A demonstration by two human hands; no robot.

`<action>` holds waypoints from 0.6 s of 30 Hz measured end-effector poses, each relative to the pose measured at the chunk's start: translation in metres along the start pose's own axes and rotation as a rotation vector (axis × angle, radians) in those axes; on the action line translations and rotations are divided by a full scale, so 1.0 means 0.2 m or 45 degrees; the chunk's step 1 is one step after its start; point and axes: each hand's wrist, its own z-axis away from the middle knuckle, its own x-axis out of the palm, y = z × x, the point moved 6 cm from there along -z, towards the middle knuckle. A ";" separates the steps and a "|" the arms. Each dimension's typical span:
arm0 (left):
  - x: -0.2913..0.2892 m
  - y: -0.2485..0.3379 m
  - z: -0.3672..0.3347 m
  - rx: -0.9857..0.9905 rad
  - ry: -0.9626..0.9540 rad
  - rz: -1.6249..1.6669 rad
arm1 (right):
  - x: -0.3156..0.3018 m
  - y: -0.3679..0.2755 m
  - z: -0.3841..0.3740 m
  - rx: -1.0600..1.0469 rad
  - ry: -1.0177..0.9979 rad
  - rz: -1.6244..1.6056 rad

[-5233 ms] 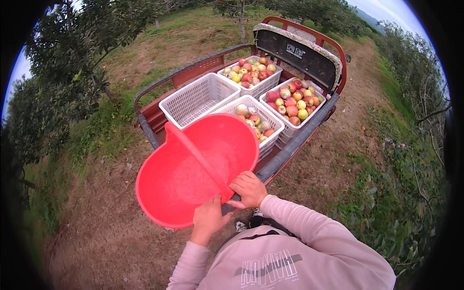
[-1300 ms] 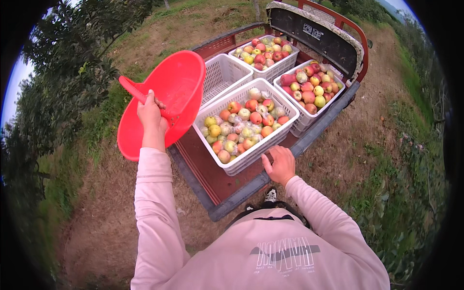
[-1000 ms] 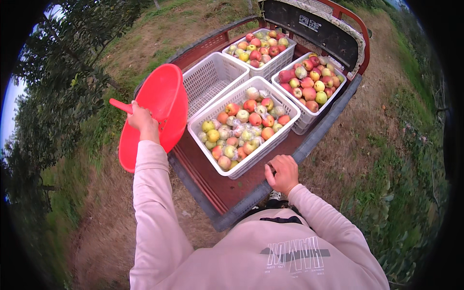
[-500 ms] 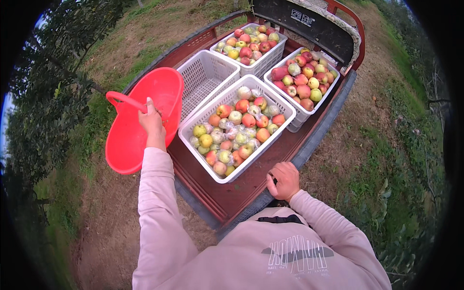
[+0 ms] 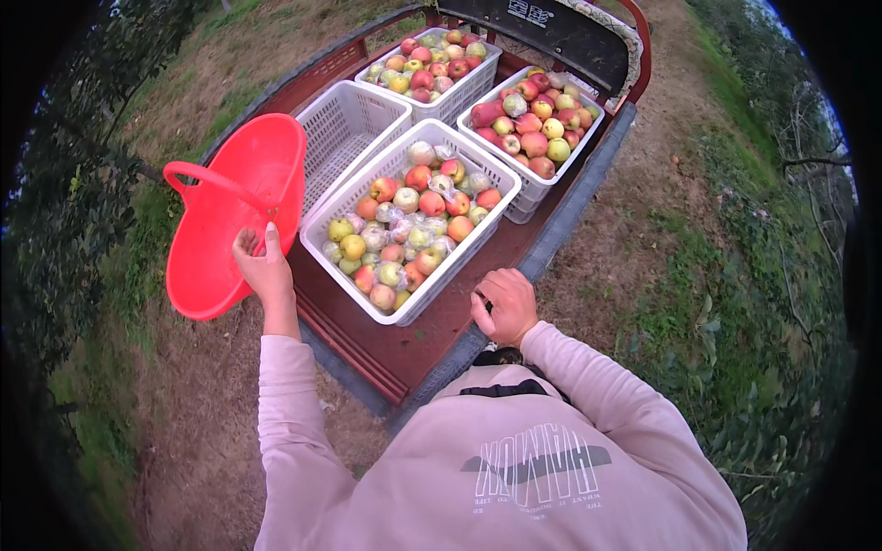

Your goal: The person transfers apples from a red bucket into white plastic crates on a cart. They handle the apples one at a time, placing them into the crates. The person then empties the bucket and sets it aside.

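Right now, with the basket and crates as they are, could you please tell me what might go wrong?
The red basket tilts beside the cargo bed, and the left hand is open rather than wrapped around its handle, so it could drop or tip over. The apples in the far right crate are heaped to about the rim, so a jolt might roll some out.

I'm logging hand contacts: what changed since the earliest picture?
The red basket moved left, uncovering the near apple crate. The right hand let go and is near the cart's rail; the left hand has opened, apparently releasing the basket. The empty crate stayed put.
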 end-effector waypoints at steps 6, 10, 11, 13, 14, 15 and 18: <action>0.04 0.02 0.73 -0.179 -0.682 0.074 | 0.03 0.04 0.03 0.015 -0.038 0.005; 0.13 0.21 1.23 -0.275 -1.212 0.069 | 0.01 0.03 0.03 0.019 -0.074 0.006; 0.15 0.29 1.30 -0.218 -1.275 0.093 | 0.01 0.03 0.03 0.006 -0.062 0.006; 0.16 0.43 1.42 -0.102 -1.364 0.020 | 0.01 0.05 0.03 -0.028 -0.028 -0.002; 0.17 0.49 1.46 0.009 -1.382 -0.004 | 0.01 0.06 0.03 -0.032 -0.043 0.003; 0.18 0.53 1.50 0.056 -1.395 -0.045 | 0.01 0.06 0.04 -0.036 -0.059 0.008; 0.19 0.63 1.55 0.209 -1.254 -0.217 | 0.03 0.07 0.04 -0.006 -0.168 0.000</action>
